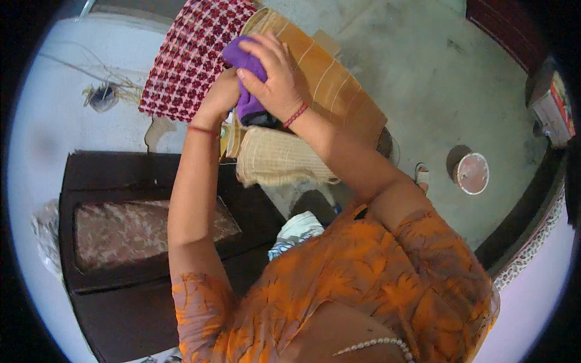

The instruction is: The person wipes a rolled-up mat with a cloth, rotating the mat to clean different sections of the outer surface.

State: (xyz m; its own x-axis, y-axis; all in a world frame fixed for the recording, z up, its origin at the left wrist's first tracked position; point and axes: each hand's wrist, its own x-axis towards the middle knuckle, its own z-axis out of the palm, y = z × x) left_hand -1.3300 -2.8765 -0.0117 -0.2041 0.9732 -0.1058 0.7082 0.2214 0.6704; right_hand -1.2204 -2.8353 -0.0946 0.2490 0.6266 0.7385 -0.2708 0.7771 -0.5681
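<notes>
A purple cloth [252, 86] with a dark lower end is bunched between my two hands. My right hand [277, 72] lies over it from the right, fingers across the upper part and thumb on the near face. From the left, my left hand [221, 96] presses against the same cloth, and its fingertips are hidden behind it. Below and behind the hands spreads a tan striped cloth [336, 84]. To the left hangs a maroon and pink patterned cloth [186, 63]. A folded cream cloth [279, 156] lies just nearer to me than the purple one.
A dark wooden furniture piece [122, 174] with a patterned panel stands at lower left. White and blue fabric [300, 230] is close to my body. On the concrete floor [408, 90] are a bucket [473, 173] and a sandalled foot [422, 176]. A box [551, 111] stands far right.
</notes>
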